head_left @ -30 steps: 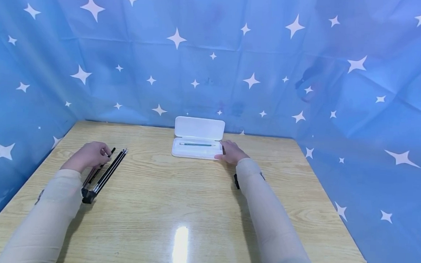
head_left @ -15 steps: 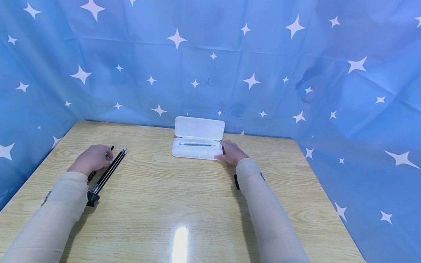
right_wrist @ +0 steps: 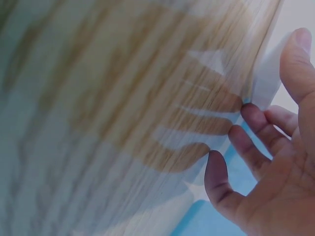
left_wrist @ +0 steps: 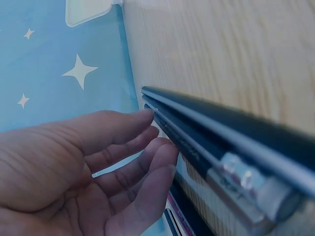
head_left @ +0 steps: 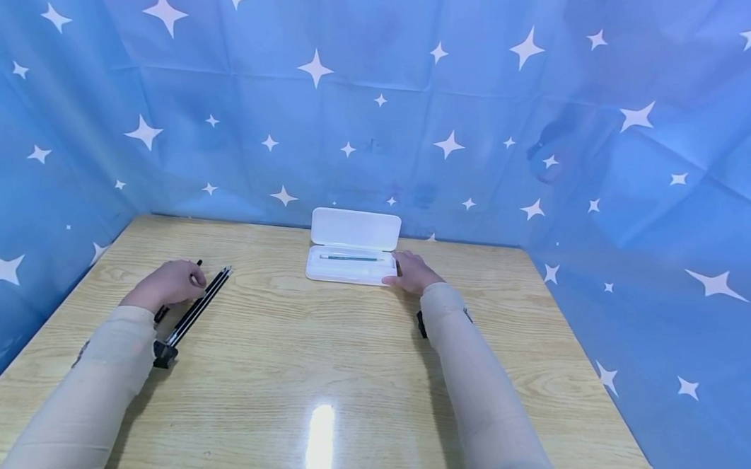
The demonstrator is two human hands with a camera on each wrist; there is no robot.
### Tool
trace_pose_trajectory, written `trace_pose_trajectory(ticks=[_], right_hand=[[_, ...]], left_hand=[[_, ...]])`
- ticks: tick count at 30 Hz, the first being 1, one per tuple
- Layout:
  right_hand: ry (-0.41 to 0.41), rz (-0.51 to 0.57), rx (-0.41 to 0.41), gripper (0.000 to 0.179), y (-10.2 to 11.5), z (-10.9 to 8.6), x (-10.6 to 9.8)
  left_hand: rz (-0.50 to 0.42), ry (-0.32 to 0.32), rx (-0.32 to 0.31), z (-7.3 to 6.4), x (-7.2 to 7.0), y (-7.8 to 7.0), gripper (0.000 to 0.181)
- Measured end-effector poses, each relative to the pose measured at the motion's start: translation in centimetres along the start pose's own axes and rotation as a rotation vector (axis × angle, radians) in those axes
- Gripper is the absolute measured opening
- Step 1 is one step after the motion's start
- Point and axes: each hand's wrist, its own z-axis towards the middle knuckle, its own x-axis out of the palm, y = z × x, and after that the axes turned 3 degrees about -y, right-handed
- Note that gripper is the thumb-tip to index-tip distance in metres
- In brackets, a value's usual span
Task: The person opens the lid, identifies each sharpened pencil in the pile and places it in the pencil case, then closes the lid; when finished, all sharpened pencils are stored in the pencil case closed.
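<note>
My left hand [head_left: 167, 282] is over the left side of the table, with bent fingers beside a bundle of dark pencils [head_left: 201, 306]. In the left wrist view, the thumb and fingertips lie close along one dark pencil [left_wrist: 189, 150], a gap between them; firm contact is not clear. A black pen or pencil [head_left: 161, 314] lies partly hidden under this hand. My right hand [head_left: 414, 272] is at the right end of a white pencil case [head_left: 313, 271], its fingers spread and fairly straight. The case's lid [head_left: 355, 229] stands raised. Inside lies one teal pencil [head_left: 351, 258].
A wooden table [head_left: 292, 372] carries everything. Behind it hangs a blue curtain [head_left: 356, 120] with white stars, close to the case's lid. Small black blocks [head_left: 165, 355] sit at both wrists. Light glares on the table's front middle.
My left hand has shifted slightly right and toward me, from above the black pen to the pencil bundle, whose tips move slightly right. My right hand and the case stay still.
</note>
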Motion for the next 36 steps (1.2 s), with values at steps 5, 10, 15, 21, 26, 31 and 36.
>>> trace_pose_trajectory(ticks=[5,10,15,21,26,31,36], right_hand=[[-0.002,0.01,0.008,0.073,0.0,-0.2,0.1],[0.004,0.006,0.018,0.074,0.0,-0.3,0.2],[-0.005,-0.003,0.008,0.076,0.2,-0.4,0.1],[0.002,0.021,0.001,0.075,0.2,-0.5,0.0],[0.019,0.035,0.003,0.077,0.0,-0.4,0.0],[0.021,0.039,0.0,0.077,0.0,-0.3,-0.1],[0.011,0.028,-0.008,0.075,0.2,-0.4,-0.2]], left_hand=[[0.01,-0.002,-0.012,0.2,0.1,-0.2,0.026],[-0.017,-0.002,-0.042,0.2,0.4,-0.6,0.026],[-0.02,0.004,-0.077,0.5,0.6,-0.8,0.03],[-0.029,0.015,-0.08,0.7,0.6,-0.3,0.036],[-0.123,0.038,-0.067,0.6,0.4,0.6,0.048],[-0.183,0.058,-0.058,0.5,0.0,1.0,0.046],[-0.273,0.062,-0.064,0.2,-0.4,1.1,0.041]])
